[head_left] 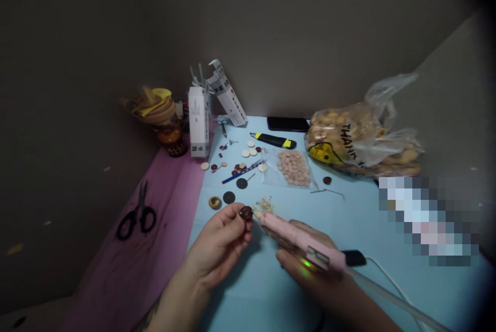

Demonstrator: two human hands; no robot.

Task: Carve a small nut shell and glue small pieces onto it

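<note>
My left hand (222, 241) pinches a small dark brown, glossy round piece (245, 212) between thumb and fingertips. Wrapped in my right hand (310, 265) is a pink hot glue gun (290, 231) with a green light lit on its side. A long translucent glue stick (391, 296) runs out of its back end. The gun's pale nozzle points left, at or very near the brown piece; whether they touch I cannot tell. Just beyond the nozzle lies a small heap of pale crumbs (265, 204). Left of it are a small brown ring-like cup (214, 202) and a black disc (229, 198).
A clear bag of beige discs (292, 168) lies mid-table, with a yellow-black utility knife (273, 140) behind. Black scissors (137, 216) rest on the pink sheet. A lidded cup (166, 125) and white boxes (199, 123) stand back left; a plastic food bag (349, 138) sits right.
</note>
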